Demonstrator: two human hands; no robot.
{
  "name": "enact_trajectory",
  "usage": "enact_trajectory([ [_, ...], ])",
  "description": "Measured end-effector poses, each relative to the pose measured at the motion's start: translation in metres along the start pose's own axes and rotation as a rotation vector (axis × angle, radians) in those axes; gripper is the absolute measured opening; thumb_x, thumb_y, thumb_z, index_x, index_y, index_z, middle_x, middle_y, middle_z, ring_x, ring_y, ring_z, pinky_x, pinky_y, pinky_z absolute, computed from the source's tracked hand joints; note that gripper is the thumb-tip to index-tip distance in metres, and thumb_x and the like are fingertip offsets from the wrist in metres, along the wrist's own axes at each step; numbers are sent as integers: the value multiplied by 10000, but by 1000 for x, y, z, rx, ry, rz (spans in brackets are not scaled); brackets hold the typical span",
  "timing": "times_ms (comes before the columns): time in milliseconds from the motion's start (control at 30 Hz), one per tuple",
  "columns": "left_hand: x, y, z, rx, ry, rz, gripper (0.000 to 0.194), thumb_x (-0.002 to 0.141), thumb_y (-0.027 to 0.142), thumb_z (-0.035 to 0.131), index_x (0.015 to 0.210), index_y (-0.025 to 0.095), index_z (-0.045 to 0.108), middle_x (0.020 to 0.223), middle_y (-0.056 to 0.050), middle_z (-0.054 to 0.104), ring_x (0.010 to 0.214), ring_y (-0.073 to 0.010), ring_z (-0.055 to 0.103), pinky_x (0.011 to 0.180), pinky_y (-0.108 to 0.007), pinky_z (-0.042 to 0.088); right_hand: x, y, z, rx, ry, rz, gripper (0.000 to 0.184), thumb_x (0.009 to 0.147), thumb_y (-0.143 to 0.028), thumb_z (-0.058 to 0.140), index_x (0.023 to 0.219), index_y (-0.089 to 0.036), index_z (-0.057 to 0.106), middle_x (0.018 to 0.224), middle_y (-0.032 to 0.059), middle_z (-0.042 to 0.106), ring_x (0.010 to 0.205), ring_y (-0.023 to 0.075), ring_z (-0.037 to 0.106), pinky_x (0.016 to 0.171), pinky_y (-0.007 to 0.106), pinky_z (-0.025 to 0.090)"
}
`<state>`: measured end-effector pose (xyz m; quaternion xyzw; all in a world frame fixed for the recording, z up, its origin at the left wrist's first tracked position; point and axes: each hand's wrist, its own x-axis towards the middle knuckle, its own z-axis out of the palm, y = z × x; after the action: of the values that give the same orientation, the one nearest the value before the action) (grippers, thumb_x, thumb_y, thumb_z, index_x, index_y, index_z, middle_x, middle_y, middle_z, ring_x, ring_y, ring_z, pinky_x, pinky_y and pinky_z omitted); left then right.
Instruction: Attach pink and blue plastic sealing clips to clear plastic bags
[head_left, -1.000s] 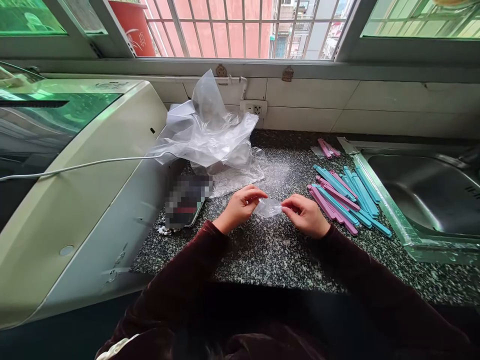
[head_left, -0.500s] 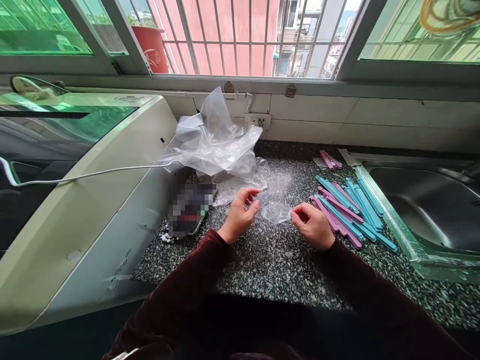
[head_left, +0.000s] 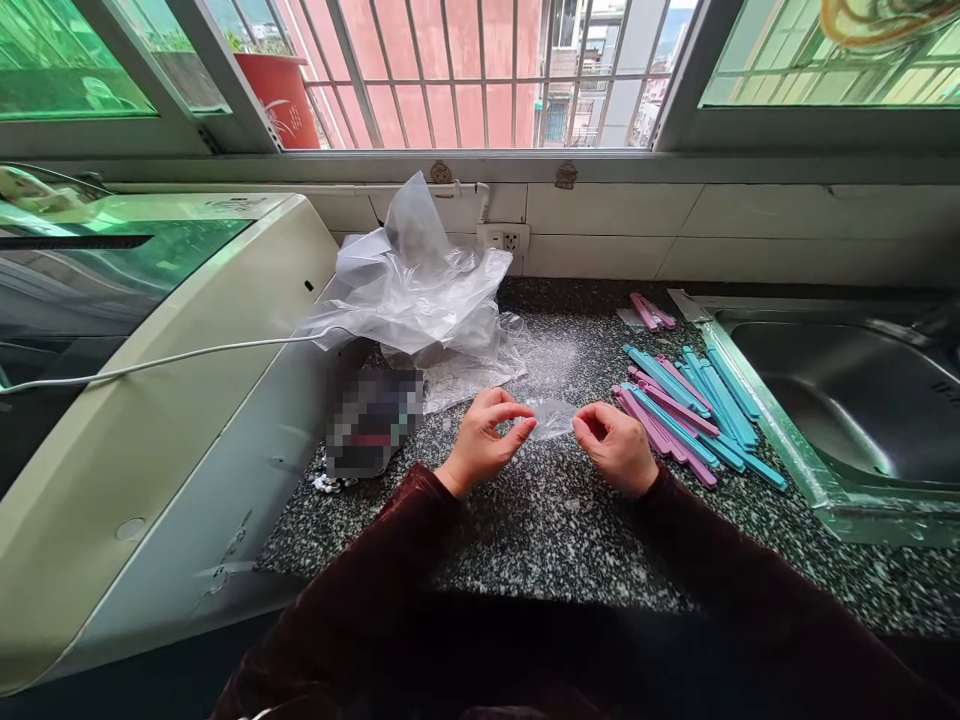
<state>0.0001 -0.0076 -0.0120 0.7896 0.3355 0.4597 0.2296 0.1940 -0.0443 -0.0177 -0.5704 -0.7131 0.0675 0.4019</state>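
A small clear plastic bag [head_left: 553, 417] is stretched between both hands just above the speckled granite counter [head_left: 555, 510]. My left hand [head_left: 484, 440] pinches its left edge with thumb and fingers. My right hand [head_left: 615, 447] pinches its right edge. To the right of my right hand lies a pile of several blue and pink plastic sticks [head_left: 690, 405] on the counter. Two more pink sticks [head_left: 649, 311] lie further back near the wall.
A heap of crumpled clear plastic bags [head_left: 420, 290] sits behind my left hand. A blurred phone [head_left: 373, 422] lies beside a white appliance [head_left: 150, 400] with a white cable [head_left: 165, 357] across it. A steel sink [head_left: 847, 400] is at right.
My left hand, which had let go of the small bag half a second ago, has closed on its left edge again. The right hand kept its grip throughout.
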Motion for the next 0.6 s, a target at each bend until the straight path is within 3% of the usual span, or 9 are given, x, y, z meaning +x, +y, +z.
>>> enact_trajectory([
  [167,0,0,4,30,12,-9,126,768,253,602,698,160,649,671,-22,533,692,-146,494,675,-287,406,-2,0,1,-7,-13,17,168,807,-288,494,693,-185,562,597,8,595,514,109,528,504,220,402],
  [333,2,-3,4,-66,72,-144,136,771,224,581,658,166,630,669,-13,527,689,-138,497,668,-272,404,-1,2,2,40,-15,-13,155,818,-276,472,707,-186,531,593,2,563,510,109,510,500,225,403],
  [600,4,-6,1,-373,166,-337,157,754,244,605,622,161,623,654,4,524,669,-120,485,671,-254,390,-1,1,1,62,214,-144,73,834,-188,429,771,-199,464,620,-19,502,514,101,474,489,221,401],
])
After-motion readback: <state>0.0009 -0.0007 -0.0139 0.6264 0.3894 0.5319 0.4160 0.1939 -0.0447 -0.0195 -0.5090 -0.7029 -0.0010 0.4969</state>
